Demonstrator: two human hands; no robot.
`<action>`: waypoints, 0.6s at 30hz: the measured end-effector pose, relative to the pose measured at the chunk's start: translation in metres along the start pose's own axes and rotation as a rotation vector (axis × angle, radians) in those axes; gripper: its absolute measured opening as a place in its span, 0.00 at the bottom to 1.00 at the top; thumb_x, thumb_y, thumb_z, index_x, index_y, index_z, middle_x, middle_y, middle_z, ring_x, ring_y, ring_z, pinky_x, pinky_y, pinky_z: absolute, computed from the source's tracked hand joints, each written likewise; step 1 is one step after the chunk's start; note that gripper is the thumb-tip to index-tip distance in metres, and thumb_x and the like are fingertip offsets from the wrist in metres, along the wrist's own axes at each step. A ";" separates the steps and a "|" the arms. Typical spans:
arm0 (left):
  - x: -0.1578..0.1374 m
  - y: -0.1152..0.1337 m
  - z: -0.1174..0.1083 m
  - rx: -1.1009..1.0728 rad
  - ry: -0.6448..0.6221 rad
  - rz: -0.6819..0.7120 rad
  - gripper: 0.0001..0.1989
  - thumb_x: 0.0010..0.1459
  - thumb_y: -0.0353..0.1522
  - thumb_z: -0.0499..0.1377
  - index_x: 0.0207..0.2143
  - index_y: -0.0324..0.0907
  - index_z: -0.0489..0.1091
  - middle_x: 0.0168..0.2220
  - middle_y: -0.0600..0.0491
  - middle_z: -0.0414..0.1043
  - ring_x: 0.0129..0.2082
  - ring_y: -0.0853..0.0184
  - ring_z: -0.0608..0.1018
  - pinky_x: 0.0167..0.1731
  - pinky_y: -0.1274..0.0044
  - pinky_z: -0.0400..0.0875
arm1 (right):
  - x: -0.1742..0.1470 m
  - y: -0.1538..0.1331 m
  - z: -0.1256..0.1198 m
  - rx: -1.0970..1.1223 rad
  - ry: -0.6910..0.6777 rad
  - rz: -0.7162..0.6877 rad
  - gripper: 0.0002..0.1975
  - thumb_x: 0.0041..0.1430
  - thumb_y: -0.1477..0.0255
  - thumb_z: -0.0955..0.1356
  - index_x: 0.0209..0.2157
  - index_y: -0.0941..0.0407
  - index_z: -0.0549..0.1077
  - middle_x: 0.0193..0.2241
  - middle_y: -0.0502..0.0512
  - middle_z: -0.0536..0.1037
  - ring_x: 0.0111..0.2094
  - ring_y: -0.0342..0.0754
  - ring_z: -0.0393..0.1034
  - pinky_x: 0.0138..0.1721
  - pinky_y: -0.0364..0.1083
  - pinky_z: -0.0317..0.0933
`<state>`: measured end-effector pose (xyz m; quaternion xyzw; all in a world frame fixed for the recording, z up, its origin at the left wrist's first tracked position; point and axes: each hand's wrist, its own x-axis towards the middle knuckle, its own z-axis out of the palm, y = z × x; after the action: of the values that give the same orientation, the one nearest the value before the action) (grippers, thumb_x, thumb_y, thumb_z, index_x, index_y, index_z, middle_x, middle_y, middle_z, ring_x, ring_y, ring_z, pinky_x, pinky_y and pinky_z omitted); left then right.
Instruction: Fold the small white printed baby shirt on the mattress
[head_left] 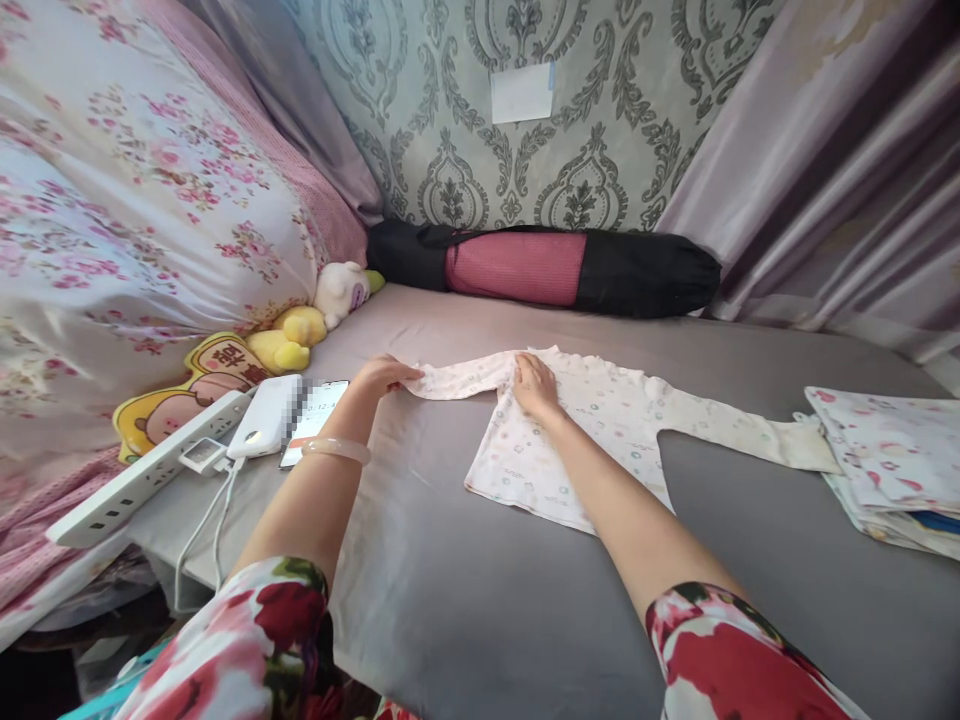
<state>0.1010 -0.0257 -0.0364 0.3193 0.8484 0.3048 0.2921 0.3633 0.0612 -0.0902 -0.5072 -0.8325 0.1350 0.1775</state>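
Observation:
A small white long-sleeved shirt (585, 440) with a pale print lies spread out on the grey sheet (465, 560). Its left sleeve stretches out toward my left hand (386, 375), whose fingers are closed on the cuff. My right hand (535, 388) rests flat on the shirt where that sleeve meets the body, fingers stretched out. The other sleeve (750, 430) reaches right, and its cuff touches a stack of folded clothes (892, 450). My right forearm covers part of the shirt's lower body.
At left are a power strip (150, 470), a white charger block (262, 415) with cables (217, 520), and a phone (319, 410). Plush toys (292, 335) sit behind them. A black and pink rolled bag (540, 268) lies along the wall.

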 end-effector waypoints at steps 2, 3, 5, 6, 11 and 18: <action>-0.004 0.001 -0.003 0.133 -0.048 -0.064 0.14 0.32 0.30 0.70 0.22 0.42 0.68 0.15 0.56 0.65 0.20 0.64 0.72 0.21 0.75 0.63 | -0.002 0.000 0.001 -0.011 0.007 -0.002 0.22 0.68 0.75 0.55 0.60 0.59 0.64 0.62 0.58 0.62 0.62 0.49 0.53 0.63 0.48 0.46; -0.007 0.002 -0.003 0.177 -0.065 -0.075 0.14 0.33 0.30 0.69 0.23 0.43 0.68 0.15 0.57 0.65 0.21 0.63 0.72 0.22 0.75 0.63 | -0.003 -0.001 0.001 -0.016 0.010 -0.002 0.22 0.68 0.75 0.55 0.60 0.58 0.63 0.62 0.58 0.62 0.62 0.49 0.53 0.63 0.49 0.47; -0.009 0.001 -0.002 0.160 -0.041 0.005 0.11 0.37 0.30 0.66 0.24 0.43 0.67 0.17 0.57 0.65 0.23 0.64 0.73 0.24 0.76 0.62 | -0.003 -0.001 0.001 -0.028 0.017 -0.010 0.22 0.68 0.75 0.55 0.60 0.58 0.63 0.62 0.58 0.62 0.62 0.50 0.53 0.62 0.49 0.47; -0.010 0.001 -0.001 0.118 -0.018 0.053 0.09 0.39 0.30 0.65 0.24 0.43 0.66 0.17 0.57 0.65 0.23 0.65 0.72 0.24 0.76 0.62 | -0.004 -0.001 0.001 -0.034 0.021 -0.015 0.22 0.68 0.75 0.55 0.60 0.57 0.63 0.62 0.57 0.62 0.62 0.50 0.53 0.62 0.49 0.47; 0.002 -0.002 0.009 -0.145 0.111 0.189 0.10 0.43 0.30 0.60 0.31 0.42 0.65 0.23 0.56 0.66 0.23 0.69 0.70 0.25 0.78 0.63 | -0.005 -0.002 0.003 -0.065 0.030 -0.005 0.22 0.69 0.73 0.54 0.61 0.56 0.62 0.63 0.57 0.61 0.63 0.50 0.51 0.63 0.49 0.45; 0.031 0.005 0.019 -0.225 0.311 0.510 0.20 0.44 0.28 0.52 0.41 0.41 0.73 0.34 0.53 0.74 0.35 0.66 0.74 0.34 0.79 0.68 | -0.006 -0.013 0.001 -0.100 -0.016 0.097 0.25 0.71 0.63 0.53 0.65 0.56 0.57 0.66 0.60 0.53 0.67 0.55 0.43 0.65 0.54 0.38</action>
<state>0.0965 0.0055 -0.0541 0.4371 0.7363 0.5055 0.1064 0.3554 0.0498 -0.0874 -0.5540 -0.8141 0.1059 0.1385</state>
